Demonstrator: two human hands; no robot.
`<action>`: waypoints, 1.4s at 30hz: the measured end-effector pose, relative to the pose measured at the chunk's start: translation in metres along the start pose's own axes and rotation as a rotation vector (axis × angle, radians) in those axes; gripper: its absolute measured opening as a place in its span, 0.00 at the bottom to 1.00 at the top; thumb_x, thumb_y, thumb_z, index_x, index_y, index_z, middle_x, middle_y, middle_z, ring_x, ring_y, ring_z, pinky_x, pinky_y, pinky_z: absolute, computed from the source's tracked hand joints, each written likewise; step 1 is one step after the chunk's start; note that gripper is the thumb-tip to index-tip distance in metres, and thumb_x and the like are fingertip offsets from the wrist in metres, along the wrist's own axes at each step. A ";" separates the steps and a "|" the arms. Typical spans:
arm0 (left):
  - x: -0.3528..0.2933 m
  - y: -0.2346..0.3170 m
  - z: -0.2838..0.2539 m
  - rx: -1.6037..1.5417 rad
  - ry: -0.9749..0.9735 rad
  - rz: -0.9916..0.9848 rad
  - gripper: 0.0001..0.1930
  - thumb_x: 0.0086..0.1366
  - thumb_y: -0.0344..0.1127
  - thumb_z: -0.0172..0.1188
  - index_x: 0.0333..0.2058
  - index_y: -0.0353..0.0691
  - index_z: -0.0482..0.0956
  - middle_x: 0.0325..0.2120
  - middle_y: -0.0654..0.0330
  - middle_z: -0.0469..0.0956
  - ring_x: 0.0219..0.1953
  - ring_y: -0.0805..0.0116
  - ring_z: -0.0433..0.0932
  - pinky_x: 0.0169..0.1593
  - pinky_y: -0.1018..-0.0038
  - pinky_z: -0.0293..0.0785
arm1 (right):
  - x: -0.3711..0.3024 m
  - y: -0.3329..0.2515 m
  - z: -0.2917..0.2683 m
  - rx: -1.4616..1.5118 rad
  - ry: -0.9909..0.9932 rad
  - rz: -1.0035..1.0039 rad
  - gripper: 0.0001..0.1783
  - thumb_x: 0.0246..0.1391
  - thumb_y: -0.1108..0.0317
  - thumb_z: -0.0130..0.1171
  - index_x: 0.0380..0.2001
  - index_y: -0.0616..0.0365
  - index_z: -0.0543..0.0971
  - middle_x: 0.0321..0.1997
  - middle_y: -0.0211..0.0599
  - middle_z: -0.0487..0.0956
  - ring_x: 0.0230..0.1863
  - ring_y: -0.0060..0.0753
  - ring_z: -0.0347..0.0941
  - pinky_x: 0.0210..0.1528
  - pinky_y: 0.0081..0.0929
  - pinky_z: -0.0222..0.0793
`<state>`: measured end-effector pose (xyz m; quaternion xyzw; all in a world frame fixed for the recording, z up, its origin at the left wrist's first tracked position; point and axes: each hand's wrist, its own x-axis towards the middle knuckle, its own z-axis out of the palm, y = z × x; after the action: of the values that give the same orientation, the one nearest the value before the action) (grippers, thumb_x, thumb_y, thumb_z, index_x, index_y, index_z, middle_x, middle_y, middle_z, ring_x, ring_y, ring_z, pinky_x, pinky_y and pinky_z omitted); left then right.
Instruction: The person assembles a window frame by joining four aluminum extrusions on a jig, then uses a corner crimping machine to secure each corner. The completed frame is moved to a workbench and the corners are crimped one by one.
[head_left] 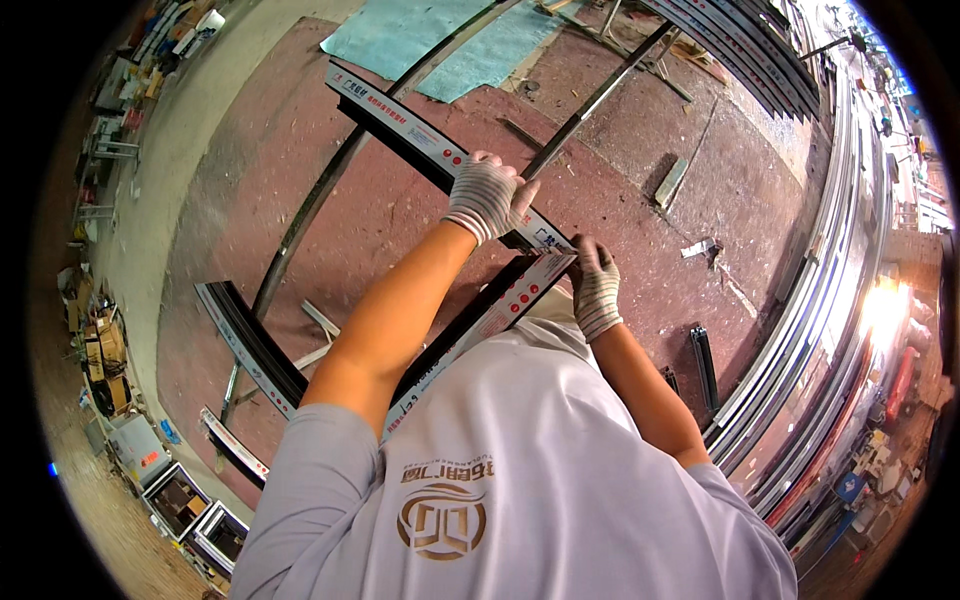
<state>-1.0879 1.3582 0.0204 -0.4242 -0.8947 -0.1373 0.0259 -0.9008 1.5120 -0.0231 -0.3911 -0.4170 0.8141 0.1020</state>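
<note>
A black metal frame profile (395,120) with printed pale film stretches from upper left down to a corner in front of my body. There it meets a second film-covered profile (520,288), which runs back toward the lower left, partly behind my left forearm. My left hand (487,195), in a striped work glove, has its fingers wrapped over the first profile, thumb toward the corner. At the joint, my gloved right hand (598,278) has its fingers closed on the corner's outer end. Whether it also holds a small piece there is hidden.
Two dark rails (318,200) cross beneath the profile. Another black profile (252,345) lies at left. Stacked profiles (750,55) stand at upper right, with long bars (815,330) along the right. A teal sheet (440,45) and a short black piece (704,365) lie on the reddish floor.
</note>
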 end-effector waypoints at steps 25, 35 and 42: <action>-0.009 0.006 0.008 -0.057 0.091 0.041 0.25 0.70 0.52 0.50 0.23 0.44 0.87 0.24 0.54 0.83 0.34 0.49 0.80 0.57 0.53 0.67 | 0.058 0.079 0.045 0.736 -0.343 0.508 0.46 0.69 0.29 0.33 0.73 0.55 0.65 0.73 0.45 0.70 0.69 0.56 0.69 0.73 0.55 0.63; -0.022 0.022 -0.012 -0.206 0.081 -0.033 0.16 0.68 0.49 0.59 0.32 0.44 0.87 0.40 0.53 0.83 0.54 0.47 0.75 0.70 0.48 0.59 | 0.077 0.088 0.004 0.357 -0.400 0.374 0.46 0.69 0.29 0.40 0.68 0.62 0.69 0.66 0.48 0.76 0.64 0.52 0.73 0.68 0.48 0.68; -0.161 0.022 -0.051 -0.173 0.350 -0.371 0.21 0.66 0.44 0.66 0.52 0.38 0.78 0.55 0.45 0.75 0.60 0.40 0.71 0.67 0.46 0.63 | 0.072 0.035 -0.074 -0.469 -0.217 0.023 0.26 0.71 0.47 0.54 0.35 0.62 0.84 0.29 0.35 0.82 0.29 0.28 0.76 0.34 0.29 0.72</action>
<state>-0.9715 1.2370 0.0486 -0.2233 -0.9240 -0.2871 0.1182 -0.8901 1.5699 -0.1155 -0.3191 -0.5985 0.7334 -0.0462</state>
